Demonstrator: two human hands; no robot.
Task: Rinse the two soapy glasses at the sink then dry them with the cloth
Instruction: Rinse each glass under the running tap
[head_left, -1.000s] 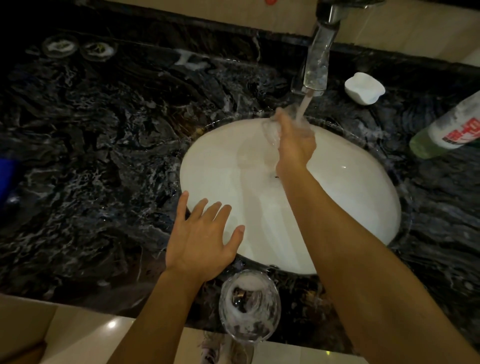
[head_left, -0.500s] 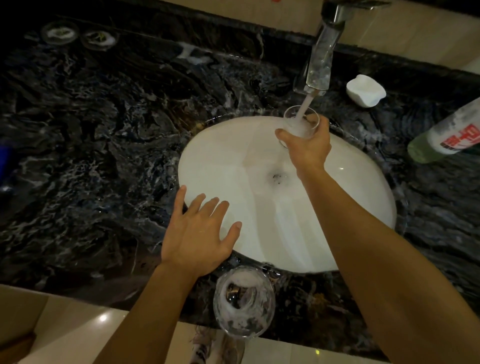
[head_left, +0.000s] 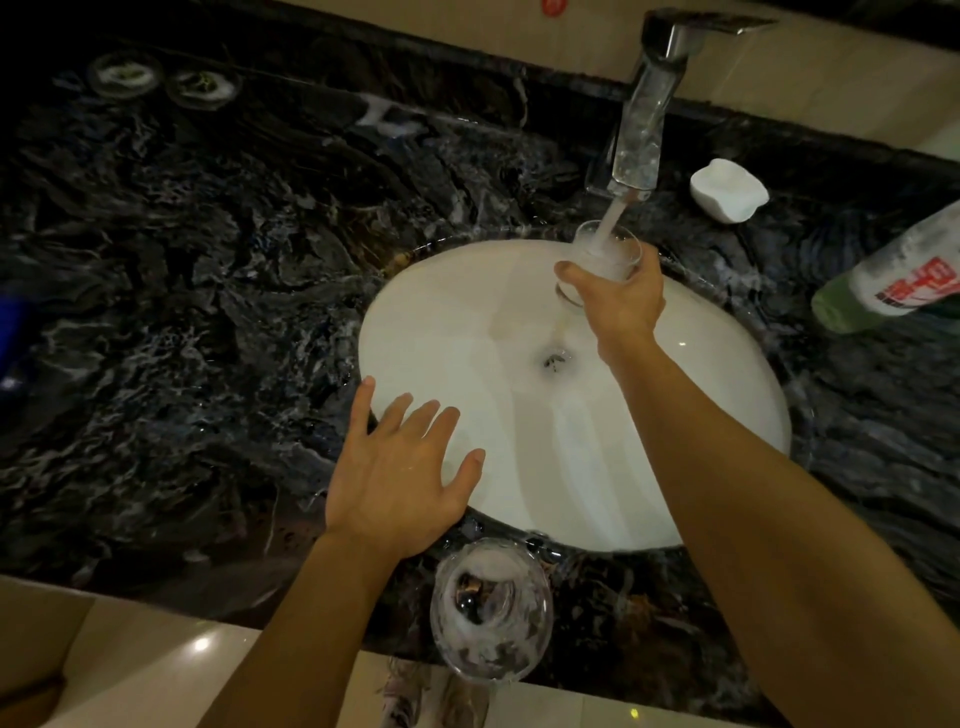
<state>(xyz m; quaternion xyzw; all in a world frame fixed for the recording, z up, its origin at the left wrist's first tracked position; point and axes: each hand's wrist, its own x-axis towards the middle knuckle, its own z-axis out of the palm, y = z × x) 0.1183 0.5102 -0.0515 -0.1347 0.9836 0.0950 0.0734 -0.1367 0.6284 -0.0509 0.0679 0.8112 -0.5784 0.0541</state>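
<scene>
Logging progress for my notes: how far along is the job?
Nothing looks finished. In hand: the right hand holds one glass under the running tap. To do: the second glass, foamy, stands on the counter edge beside the open left hand; then drying both. No cloth is in view.

One wide-angle view only, worn on the head: it looks forward and steeply down from close above the counter (head_left: 156, 312), sink (head_left: 441, 322) at centre, tap (head_left: 644, 119) at one o'clock, the counter's near edge along six o'clock.
</scene>
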